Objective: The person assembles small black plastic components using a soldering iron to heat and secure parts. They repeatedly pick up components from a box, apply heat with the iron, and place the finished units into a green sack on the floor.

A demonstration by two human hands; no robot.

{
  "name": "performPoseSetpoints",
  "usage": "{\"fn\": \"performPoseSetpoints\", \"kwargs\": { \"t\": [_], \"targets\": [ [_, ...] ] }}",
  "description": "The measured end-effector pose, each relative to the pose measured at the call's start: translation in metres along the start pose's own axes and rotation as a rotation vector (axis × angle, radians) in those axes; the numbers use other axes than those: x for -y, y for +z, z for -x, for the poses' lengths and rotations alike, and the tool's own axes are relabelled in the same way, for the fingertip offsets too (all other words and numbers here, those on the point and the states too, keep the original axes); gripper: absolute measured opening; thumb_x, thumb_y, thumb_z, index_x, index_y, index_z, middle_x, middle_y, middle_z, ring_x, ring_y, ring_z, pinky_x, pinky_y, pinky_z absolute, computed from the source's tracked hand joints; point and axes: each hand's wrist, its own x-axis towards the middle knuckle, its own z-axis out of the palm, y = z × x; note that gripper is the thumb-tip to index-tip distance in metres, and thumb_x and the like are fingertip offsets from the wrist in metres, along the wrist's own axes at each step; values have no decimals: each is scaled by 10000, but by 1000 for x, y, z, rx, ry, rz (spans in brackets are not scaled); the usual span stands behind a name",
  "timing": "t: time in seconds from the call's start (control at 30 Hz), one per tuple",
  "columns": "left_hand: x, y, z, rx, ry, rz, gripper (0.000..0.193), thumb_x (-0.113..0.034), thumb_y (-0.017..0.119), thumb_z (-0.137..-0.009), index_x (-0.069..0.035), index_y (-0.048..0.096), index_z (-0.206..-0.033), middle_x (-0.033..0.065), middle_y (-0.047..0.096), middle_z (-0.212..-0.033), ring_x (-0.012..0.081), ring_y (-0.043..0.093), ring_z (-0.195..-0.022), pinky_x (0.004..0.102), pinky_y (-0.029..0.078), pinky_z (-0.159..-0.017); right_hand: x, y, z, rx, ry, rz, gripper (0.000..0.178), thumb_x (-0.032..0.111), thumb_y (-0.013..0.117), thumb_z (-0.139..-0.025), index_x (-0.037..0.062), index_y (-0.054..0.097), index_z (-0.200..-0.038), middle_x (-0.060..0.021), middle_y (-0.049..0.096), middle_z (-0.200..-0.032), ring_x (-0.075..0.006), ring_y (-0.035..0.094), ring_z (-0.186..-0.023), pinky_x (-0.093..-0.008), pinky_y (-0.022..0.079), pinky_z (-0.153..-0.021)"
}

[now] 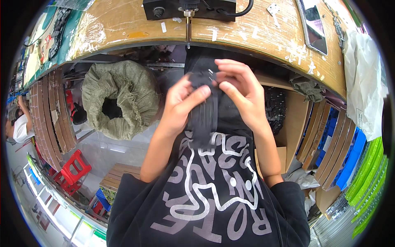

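Observation:
In front of my chest, my left hand [184, 99] is closed on a bundle of black cable-like strands [204, 117], its thumb lying across them. The bundle hangs down toward my shirt, and its lower end is blurred. Small silver glints show at its upper end, too small to name. On the other side, my right hand [243, 89] is open, thumb and fingers apart, with the tips close to the bundle's upper end. Whether they touch it I cannot tell.
Ahead, a wooden bench [123, 26] carries a dark machine [226, 9] with a downward metal tip [188, 35], plus a phone-like device [314, 31]. A green sack [135, 86] stands at left. A cardboard box [297, 117] with small dark parts sits at right.

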Motion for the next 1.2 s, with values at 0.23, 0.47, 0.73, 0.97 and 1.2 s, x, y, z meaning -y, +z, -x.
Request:
{"fn": "performPoseSetpoints", "kwargs": {
  "t": [0.23,0.47,0.73,0.97,1.2],
  "targets": [
    [-14,-8,-16,-218,193,-183,199,-71,566,-796,9,516,-972,34,568,-853,52,513,-733,191,421,-646,7,13,16,201,516,-533,326,17,594,-758,-26,433,-1039,-84,562,-752,-146,581,-651,-265,527,-519],
    [-20,-7,-18,-212,189,-173,189,-69,569,-792,11,519,-956,32,568,-832,47,507,-720,189,418,-632,11,17,15,154,486,-513,328,-2,584,-759,-47,424,-1041,-88,555,-754,-153,586,-659,-282,543,-520],
    [-25,-5,-19,-187,201,-199,189,-71,567,-793,11,511,-953,35,567,-815,42,508,-693,188,420,-604,14,18,17,141,464,-503,337,-8,574,-764,-45,418,-1061,-86,548,-772,-139,578,-694,-276,547,-530],
    [-26,-4,-18,-196,181,-184,178,-69,564,-794,9,508,-943,31,564,-797,41,510,-685,183,420,-595,17,19,18,128,468,-517,340,-12,571,-764,-44,417,-1066,-76,536,-768,-135,575,-697,-273,547,-533],
    [-25,-5,-19,-180,194,-186,189,-72,567,-792,11,507,-951,32,565,-798,40,513,-680,183,424,-591,17,19,18,128,465,-516,339,-16,569,-765,-46,414,-1065,-85,543,-770,-136,576,-692,-273,547,-533]
  ]
}}
